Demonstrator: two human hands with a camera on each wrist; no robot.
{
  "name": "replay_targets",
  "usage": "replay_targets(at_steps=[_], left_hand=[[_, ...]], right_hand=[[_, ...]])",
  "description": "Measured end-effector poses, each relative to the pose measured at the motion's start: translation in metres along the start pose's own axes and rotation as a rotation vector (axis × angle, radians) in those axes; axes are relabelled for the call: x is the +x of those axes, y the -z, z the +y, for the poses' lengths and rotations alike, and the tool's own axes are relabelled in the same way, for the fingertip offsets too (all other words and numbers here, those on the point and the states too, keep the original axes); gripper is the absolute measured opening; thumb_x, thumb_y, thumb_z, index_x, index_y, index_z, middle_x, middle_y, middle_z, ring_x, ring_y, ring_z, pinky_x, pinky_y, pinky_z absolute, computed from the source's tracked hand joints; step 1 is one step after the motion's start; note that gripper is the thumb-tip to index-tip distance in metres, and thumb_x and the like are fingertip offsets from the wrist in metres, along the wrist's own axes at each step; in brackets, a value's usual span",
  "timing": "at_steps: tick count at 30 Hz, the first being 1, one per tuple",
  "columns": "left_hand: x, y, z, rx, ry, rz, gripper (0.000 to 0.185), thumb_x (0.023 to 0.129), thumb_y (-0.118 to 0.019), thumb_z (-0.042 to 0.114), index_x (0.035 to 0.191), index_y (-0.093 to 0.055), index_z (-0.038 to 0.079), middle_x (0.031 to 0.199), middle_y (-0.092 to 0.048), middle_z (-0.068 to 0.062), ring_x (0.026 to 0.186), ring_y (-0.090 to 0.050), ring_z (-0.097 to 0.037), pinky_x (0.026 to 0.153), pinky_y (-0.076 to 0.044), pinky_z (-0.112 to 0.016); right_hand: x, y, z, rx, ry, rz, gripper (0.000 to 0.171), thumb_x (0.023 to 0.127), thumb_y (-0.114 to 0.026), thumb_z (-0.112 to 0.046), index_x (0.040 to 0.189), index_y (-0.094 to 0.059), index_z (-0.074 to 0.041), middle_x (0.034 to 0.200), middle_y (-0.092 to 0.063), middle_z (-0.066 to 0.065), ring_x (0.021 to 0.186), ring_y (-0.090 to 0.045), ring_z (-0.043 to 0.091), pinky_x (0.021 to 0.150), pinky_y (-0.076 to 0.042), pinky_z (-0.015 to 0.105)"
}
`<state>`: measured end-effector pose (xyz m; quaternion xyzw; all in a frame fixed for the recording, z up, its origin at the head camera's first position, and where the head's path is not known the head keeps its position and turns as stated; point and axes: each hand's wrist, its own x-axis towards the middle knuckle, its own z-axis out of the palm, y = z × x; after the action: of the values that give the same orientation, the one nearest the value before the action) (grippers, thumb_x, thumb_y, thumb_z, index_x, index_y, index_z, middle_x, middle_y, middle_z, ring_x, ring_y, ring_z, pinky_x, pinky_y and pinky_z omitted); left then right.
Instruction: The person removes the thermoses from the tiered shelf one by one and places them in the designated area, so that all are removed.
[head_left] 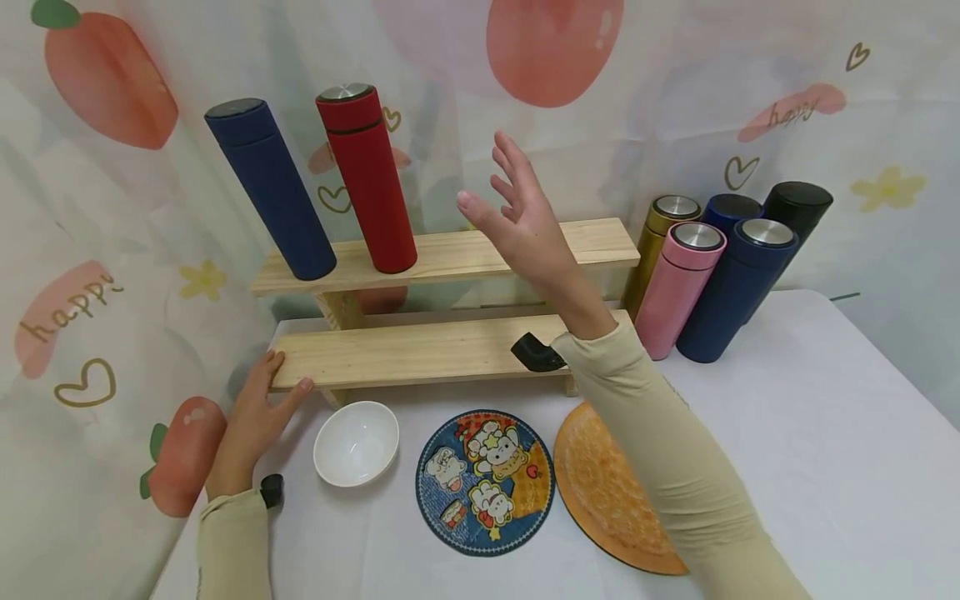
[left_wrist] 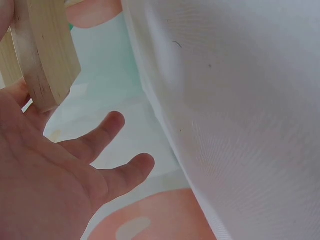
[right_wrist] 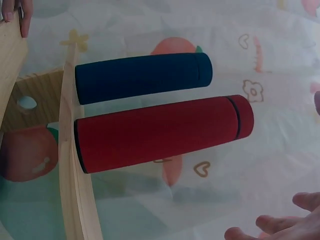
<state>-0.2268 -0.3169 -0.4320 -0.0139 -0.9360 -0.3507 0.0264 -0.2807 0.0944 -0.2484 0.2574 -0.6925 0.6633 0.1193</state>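
A table (head_left: 825,433) under a white cloth fills the lower part of the head view and runs out to the right edge. Behind it and along its left side hangs a thin, pale curtain (head_left: 112,250) printed with large orange-red peaches, small yellow flowers, outlined hearts and the word "happy". The curtain reaches down past the table's left edge. Light comes through the fabric evenly, so the cloth and curtain look bright, with only soft shadows near the table's back edge.
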Motion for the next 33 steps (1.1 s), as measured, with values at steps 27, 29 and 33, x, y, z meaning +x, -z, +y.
replay_targets(at_steps=[27, 29, 33], left_hand=[[0.0, 0.001, 0.001, -0.008, 0.032, -0.021, 0.093, 0.107, -0.065, 0.048, 0.169, -0.017, -0.002, 0.177, -0.007, -0.025, 0.159, -0.011, -0.052, 0.124, -0.015, -0.071], [0.0, 0.001, 0.001, -0.007, 0.038, -0.025, 0.094, 0.107, -0.065, 0.049, 0.169, -0.017, -0.001, 0.177, -0.007, -0.024, 0.159, -0.011, -0.052, 0.123, -0.015, -0.072], [0.0, 0.001, 0.0, -0.005, 0.028, -0.022, 0.093, 0.107, -0.065, 0.047, 0.169, -0.017, -0.002, 0.177, -0.007, -0.025, 0.159, -0.011, -0.052, 0.123, -0.015, -0.072]], right_hand=[[0.075, -0.075, 0.021, -0.026, -0.249, -0.095, 0.108, 0.092, -0.08, -0.034, 0.173, -0.011, -0.02, 0.177, -0.016, 0.002, 0.16, -0.019, 0.025, 0.123, -0.034, 0.048], [0.08, -0.079, 0.023, -0.044, -0.26, -0.082, 0.111, 0.091, -0.082, -0.031, 0.173, -0.008, -0.02, 0.178, -0.014, 0.0, 0.161, -0.016, 0.021, 0.124, -0.032, 0.047], [0.087, -0.086, 0.026, -0.021, -0.271, -0.077, 0.11, 0.091, -0.082, -0.024, 0.173, -0.01, -0.019, 0.176, -0.019, 0.001, 0.158, -0.024, 0.02, 0.121, -0.037, 0.042]])
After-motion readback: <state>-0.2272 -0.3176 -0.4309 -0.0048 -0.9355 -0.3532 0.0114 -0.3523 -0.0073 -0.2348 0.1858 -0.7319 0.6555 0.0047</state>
